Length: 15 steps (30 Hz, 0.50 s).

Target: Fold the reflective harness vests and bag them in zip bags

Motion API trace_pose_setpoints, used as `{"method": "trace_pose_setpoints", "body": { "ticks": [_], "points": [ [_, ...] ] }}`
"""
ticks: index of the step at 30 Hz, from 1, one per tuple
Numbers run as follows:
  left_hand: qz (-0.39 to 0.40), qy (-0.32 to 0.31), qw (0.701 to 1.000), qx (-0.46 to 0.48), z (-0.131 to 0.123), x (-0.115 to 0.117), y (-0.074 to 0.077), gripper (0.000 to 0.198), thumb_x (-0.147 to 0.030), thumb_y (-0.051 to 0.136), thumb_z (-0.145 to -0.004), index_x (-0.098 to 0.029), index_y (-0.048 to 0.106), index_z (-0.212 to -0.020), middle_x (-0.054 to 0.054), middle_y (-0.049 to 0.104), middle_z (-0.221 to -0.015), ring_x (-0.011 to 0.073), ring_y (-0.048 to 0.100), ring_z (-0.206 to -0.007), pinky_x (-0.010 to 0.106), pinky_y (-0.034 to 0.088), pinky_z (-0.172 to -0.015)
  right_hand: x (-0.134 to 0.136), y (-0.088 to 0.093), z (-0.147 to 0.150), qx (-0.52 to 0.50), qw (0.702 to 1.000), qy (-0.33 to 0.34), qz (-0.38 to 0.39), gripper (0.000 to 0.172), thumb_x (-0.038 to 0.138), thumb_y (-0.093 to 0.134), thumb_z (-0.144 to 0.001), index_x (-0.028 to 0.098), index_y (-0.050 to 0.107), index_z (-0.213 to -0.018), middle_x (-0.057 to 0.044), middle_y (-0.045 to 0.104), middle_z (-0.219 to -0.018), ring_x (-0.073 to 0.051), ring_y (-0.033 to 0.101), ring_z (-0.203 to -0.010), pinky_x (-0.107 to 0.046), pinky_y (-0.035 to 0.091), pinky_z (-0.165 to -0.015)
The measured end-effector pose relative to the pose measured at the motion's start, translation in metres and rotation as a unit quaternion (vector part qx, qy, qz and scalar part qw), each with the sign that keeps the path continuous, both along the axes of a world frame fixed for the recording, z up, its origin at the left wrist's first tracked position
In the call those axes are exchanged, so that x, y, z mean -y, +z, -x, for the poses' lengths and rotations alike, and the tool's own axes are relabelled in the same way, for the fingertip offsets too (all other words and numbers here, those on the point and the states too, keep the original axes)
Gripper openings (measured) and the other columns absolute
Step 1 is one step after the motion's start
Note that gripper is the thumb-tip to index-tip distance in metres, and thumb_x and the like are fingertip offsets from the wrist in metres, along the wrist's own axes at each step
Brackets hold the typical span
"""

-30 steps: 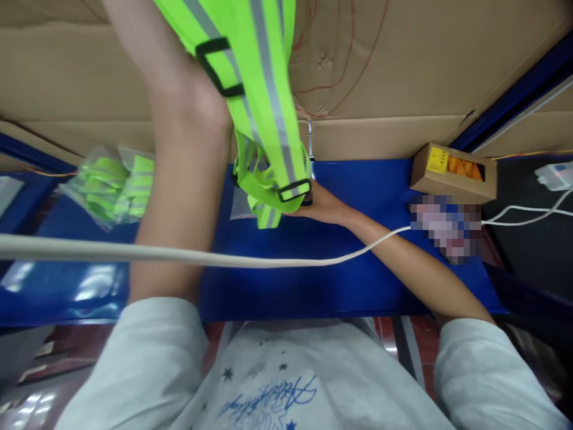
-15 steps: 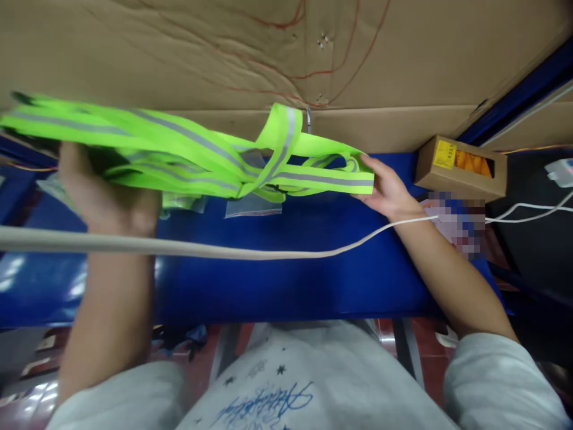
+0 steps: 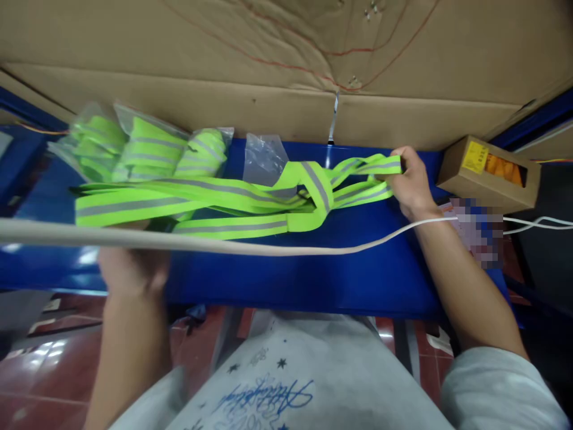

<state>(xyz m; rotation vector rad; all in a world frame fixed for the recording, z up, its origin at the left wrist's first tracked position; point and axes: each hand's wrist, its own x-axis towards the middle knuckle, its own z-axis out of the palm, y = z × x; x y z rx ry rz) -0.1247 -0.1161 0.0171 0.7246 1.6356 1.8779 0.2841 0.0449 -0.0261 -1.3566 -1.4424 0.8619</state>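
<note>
A neon green reflective vest (image 3: 233,203) made of straps with grey stripes lies stretched out across the blue table (image 3: 295,280). My right hand (image 3: 412,185) is closed on the right end of the straps near the cardboard wall. My left hand (image 3: 129,266) sits under the left end of the vest at the table's front edge, its fingers hidden by the straps and a cable. Several bagged folded vests (image 3: 134,149) lie at the back left, beside an empty clear bag (image 3: 264,158).
A white cable (image 3: 224,245) runs across the view in front of the hands. A small cardboard box (image 3: 490,173) with orange contents stands at the back right. A cardboard wall (image 3: 286,71) closes the back. Red floor shows below the table.
The vest, held up high a second ago, has been swung flat and lowered onto the table. My left hand dropped to the front edge; my right hand moved to the right with the strap end.
</note>
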Motion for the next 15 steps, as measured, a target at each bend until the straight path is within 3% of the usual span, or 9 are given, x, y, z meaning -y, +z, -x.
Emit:
{"method": "trace_pose_setpoints", "body": {
  "ticks": [2,4,8,10,12,15],
  "points": [
    [0.004,0.015,1.000,-0.001,-0.004,0.009,-0.006,0.038,-0.026,0.074,-0.042,-0.026,0.055,-0.074,-0.002,0.076,-0.090,0.0312,0.072,-0.116,0.046,0.059,-0.111,-0.003,-0.002,-0.011,0.174,0.976,-0.099,-0.089,0.024,0.008,0.069,-0.072,0.025,0.059,-0.086,-0.008,0.064,-0.101,-0.026,0.059,-0.098,-0.044,0.048,-0.097],
    [0.019,0.006,1.000,-0.011,-0.008,0.021,-0.016,0.041,-0.027,0.081,-0.043,-0.026,0.062,-0.079,-0.001,0.078,-0.100,0.0326,0.071,-0.120,0.050,0.059,-0.114,-0.007,-0.001,-0.023,0.276,0.944,-0.140,-0.116,0.030,0.001,0.062,-0.075,0.024,0.066,-0.094,-0.013,0.064,-0.116,-0.028,0.058,-0.106,-0.046,0.044,-0.103],
    [0.135,-0.055,0.988,-0.050,-0.011,0.045,-0.046,0.052,-0.034,0.095,-0.050,-0.024,0.074,-0.097,0.005,0.080,-0.115,0.0352,0.073,-0.121,0.053,0.059,-0.115,-0.015,0.002,-0.041,0.271,0.959,-0.079,-0.031,0.038,-0.001,0.071,-0.075,0.022,0.072,-0.104,-0.015,0.064,-0.117,-0.030,0.055,-0.120,-0.045,0.045,-0.111],
    [0.196,-0.082,0.973,-0.085,-0.010,0.054,-0.060,0.054,-0.036,0.097,-0.054,-0.021,0.077,-0.101,0.009,0.080,-0.120,0.0364,0.074,-0.121,0.054,0.058,-0.117,-0.015,0.004,-0.043,0.251,0.967,-0.035,0.027,0.055,0.001,0.081,-0.072,0.021,0.072,-0.122,-0.018,0.060,-0.134,-0.030,0.054,-0.132,-0.044,0.042,-0.119],
    [0.216,-0.088,0.965,-0.117,-0.011,0.059,-0.067,0.054,-0.036,0.097,-0.058,-0.020,0.078,-0.106,0.010,0.080,-0.122,0.0368,0.074,-0.123,0.053,0.056,-0.118,-0.011,0.009,-0.042,0.258,0.963,0.003,0.079,0.074,0.008,0.086,-0.075,0.021,0.065,-0.145,-0.021,0.048,-0.155,-0.030,0.047,-0.148,-0.045,0.034,-0.128],
    [0.203,-0.090,0.965,-0.139,-0.018,0.061,-0.066,0.050,-0.036,0.095,-0.064,-0.019,0.079,-0.108,0.010,0.080,-0.120,0.0364,0.073,-0.124,0.052,0.058,-0.116,0.006,0.021,-0.030,0.323,0.941,0.008,0.105,0.080,0.028,0.086,-0.085,0.023,0.055,-0.159,-0.023,0.031,-0.172,-0.038,0.025,-0.165,-0.061,0.019,-0.134]
  ]
}}
